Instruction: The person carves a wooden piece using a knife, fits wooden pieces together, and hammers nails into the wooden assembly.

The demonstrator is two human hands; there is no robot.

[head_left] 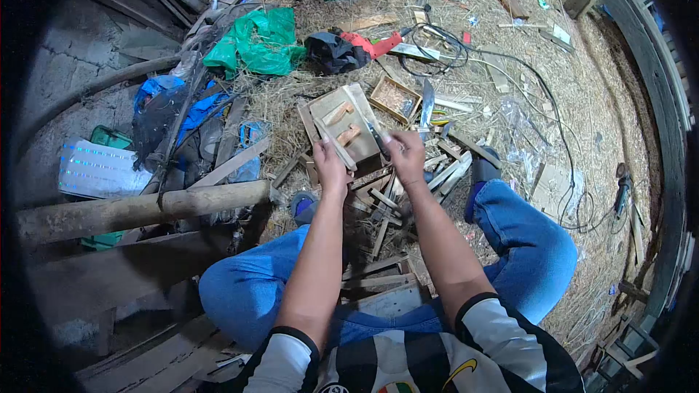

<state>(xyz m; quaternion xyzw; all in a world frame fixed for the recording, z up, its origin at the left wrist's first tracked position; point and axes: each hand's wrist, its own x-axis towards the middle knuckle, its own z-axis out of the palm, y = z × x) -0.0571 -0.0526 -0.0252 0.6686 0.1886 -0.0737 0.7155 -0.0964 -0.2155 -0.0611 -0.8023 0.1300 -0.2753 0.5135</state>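
Evidently, left hand (331, 166) is closed on flat wooden strip (334, 144) — right hand (408, 154) pinches slim dark tool (378, 140), fingers nearly together. Just beyond, between hands: flat wooden board (364, 147), two curved orange-brown pieces (349, 135) — dry straw (287, 102) around.

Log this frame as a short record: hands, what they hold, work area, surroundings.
left hand: holds a wooden strip
right hand: holds a slim dark tool, type unclear
between hands: wooden board bearing two orange-brown pieces
beyond: open wooden box, broad blade
farther left: green plastic bag
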